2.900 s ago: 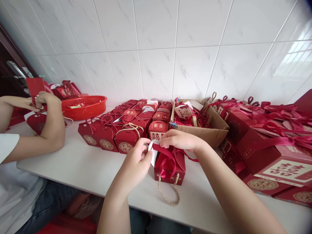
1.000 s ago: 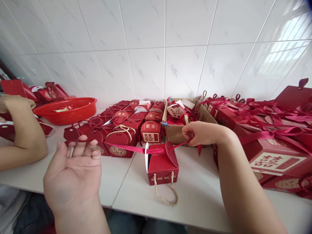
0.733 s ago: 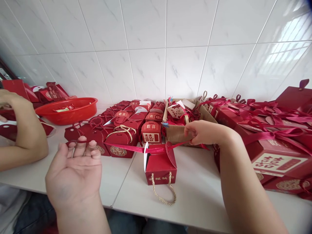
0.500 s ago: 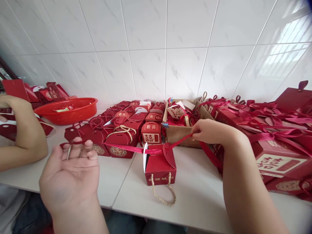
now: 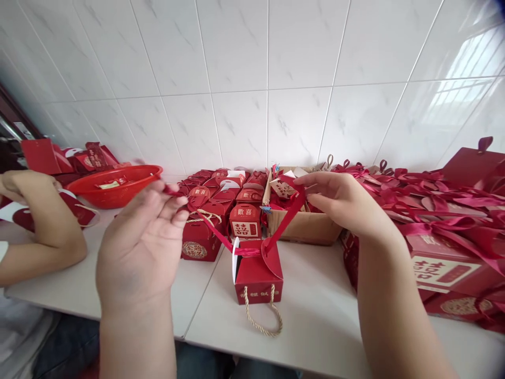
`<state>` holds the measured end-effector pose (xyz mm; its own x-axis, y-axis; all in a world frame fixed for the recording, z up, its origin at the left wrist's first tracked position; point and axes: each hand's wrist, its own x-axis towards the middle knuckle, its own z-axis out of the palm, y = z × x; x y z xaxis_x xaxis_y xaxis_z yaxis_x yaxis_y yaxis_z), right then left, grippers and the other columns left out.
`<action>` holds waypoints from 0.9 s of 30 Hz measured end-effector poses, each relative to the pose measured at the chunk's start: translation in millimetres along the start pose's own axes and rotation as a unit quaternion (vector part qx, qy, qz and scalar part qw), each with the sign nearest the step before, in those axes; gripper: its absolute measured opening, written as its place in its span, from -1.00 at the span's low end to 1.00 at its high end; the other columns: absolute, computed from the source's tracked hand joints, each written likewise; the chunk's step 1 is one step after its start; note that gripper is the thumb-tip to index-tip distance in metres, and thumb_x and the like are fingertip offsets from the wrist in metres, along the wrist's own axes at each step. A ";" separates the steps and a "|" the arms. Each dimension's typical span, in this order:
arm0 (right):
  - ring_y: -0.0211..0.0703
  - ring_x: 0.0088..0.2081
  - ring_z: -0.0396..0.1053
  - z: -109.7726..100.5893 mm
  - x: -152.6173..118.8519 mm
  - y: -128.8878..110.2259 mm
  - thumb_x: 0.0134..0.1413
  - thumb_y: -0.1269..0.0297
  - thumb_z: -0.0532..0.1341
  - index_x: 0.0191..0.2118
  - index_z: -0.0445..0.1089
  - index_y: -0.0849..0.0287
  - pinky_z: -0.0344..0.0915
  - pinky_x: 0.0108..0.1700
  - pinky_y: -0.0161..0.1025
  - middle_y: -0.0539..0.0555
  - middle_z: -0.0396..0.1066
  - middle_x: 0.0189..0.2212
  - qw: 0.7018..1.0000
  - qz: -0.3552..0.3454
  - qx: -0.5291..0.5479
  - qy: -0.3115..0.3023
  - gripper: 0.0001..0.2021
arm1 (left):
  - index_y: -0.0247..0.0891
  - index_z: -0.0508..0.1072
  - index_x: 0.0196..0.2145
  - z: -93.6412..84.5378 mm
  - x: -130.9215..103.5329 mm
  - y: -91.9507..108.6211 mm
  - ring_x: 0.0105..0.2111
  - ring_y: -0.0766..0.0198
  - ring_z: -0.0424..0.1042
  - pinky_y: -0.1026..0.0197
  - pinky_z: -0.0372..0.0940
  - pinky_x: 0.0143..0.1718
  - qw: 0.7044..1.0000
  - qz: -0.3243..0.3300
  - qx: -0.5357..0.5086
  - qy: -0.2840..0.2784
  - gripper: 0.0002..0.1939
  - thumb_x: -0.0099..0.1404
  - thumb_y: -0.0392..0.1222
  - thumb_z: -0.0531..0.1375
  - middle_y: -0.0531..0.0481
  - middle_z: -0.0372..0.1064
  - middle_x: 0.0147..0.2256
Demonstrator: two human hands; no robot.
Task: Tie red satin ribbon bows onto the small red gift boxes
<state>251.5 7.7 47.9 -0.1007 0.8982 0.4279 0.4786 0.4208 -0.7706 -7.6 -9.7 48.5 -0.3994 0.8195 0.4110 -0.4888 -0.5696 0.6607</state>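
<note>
A small red gift box [image 5: 258, 271] stands on the white table in front of me, a twisted gold rope handle [image 5: 265, 330] hanging from its near side. Its top flaps meet, and a red ribbon [image 5: 286, 227] runs through them. One end of the ribbon is pinched in my right hand [image 5: 335, 200], raised above and right of the box. The other end goes up to my left hand [image 5: 144, 247], palm toward me, with its curled fingers closed on the ribbon and slightly blurred.
Finished-looking red boxes [image 5: 445, 263] with ribbons are piled at right. A cardboard carton [image 5: 303, 226] and rows of red boxes [image 5: 244, 218] stand behind. At left are a red plastic basin [image 5: 114, 195] and another person's arm [image 5: 51, 226].
Both hands have risen, and my left hand has moved right, toward the box. The ribbon now slopes up from the box on both sides, no longer stretched low toward the left.
</note>
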 end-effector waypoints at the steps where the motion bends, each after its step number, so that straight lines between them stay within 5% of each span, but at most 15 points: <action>1: -0.09 -0.17 0.46 0.9 -0.3 -0.8 -0.02 0.49 0.14 -0.07 0.45 0.18 0.37 -0.18 -0.21 0.10 0.50 -0.15 1.000 -0.005 0.025 0.005 -0.65 | -0.37 0.53 -0.37 6.3 1.3 0.7 -0.41 0.38 0.42 0.39 0.31 -0.44 0.999 -0.008 0.022 -0.036 -0.86 0.15 -0.44 0.17 -0.02 0.44 -0.38; 8: -0.11 -0.20 0.48 19.1 4.7 -3.3 0.03 0.30 0.26 -0.22 0.49 0.25 0.45 -0.18 -0.20 0.11 0.53 -0.26 0.977 -0.071 0.169 0.112 -0.82 | -0.28 0.58 -0.17 26.2 -3.7 -9.3 -0.40 0.32 0.35 0.36 0.21 -0.51 0.969 0.004 0.141 -0.200 -0.70 0.09 -0.32 0.28 -0.04 0.41 -0.44; 14: -0.20 -0.32 0.51 27.2 10.2 -1.1 -0.10 0.37 0.38 -0.14 0.41 0.15 0.50 -0.27 -0.28 0.01 0.50 -0.39 0.947 -0.121 0.258 0.147 -0.67 | -0.19 0.55 -0.09 34.2 -0.7 -14.6 -0.51 0.43 0.23 0.40 0.23 -0.46 0.950 0.009 0.203 -0.238 -0.66 0.14 -0.29 0.29 0.10 0.30 -0.56; 18: -0.18 -0.34 0.50 20.3 9.9 1.9 -0.14 0.36 0.41 -0.16 0.43 0.14 0.52 -0.27 -0.25 0.01 0.50 -0.41 0.942 -0.121 0.265 0.166 -0.66 | -0.14 0.60 -0.23 46.4 8.8 -10.5 -0.44 0.43 0.37 0.44 0.29 -0.41 0.931 -0.017 0.251 -0.264 -0.81 0.15 -0.26 0.30 0.07 0.45 -0.46; 21: -0.19 -0.36 0.50 13.7 8.3 2.1 -0.15 0.34 0.42 -0.22 0.46 0.13 0.52 -0.28 -0.24 0.00 0.48 -0.43 0.940 -0.117 0.267 0.179 -0.71 | -0.14 0.61 -0.32 55.0 18.0 -5.2 -0.32 0.33 0.48 0.37 0.36 -0.29 0.888 -0.032 0.329 -0.319 -0.89 0.14 -0.20 0.32 0.03 0.54 -0.34; 24: -0.21 -0.38 0.50 8.4 6.5 0.2 -0.16 0.34 0.42 -0.25 0.45 0.12 0.51 -0.29 -0.27 -0.04 0.43 -0.48 0.939 -0.107 0.273 0.180 -0.73 | -0.13 0.61 -0.33 59.0 25.5 -2.1 -0.33 0.26 0.52 0.31 0.38 -0.31 0.850 -0.003 0.411 -0.329 -0.89 0.14 -0.16 0.31 0.02 0.57 -0.32; 27: -0.21 -0.38 0.49 5.1 5.5 -1.4 -0.16 0.34 0.42 -0.29 0.45 0.14 0.50 -0.29 -0.28 -0.05 0.41 -0.49 0.943 -0.091 0.270 0.173 -0.75 | -0.12 0.61 -0.35 59.6 26.6 -5.7 -0.35 0.27 0.52 0.32 0.37 -0.32 0.849 0.038 0.422 -0.317 -0.92 0.15 -0.16 0.30 0.04 0.57 -0.35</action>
<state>245.8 12.7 48.9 0.1962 0.7486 0.6333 -0.0415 0.6517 -0.7574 30.8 19.2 93.0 0.2239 0.8037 0.5513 0.3556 -0.5940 0.7216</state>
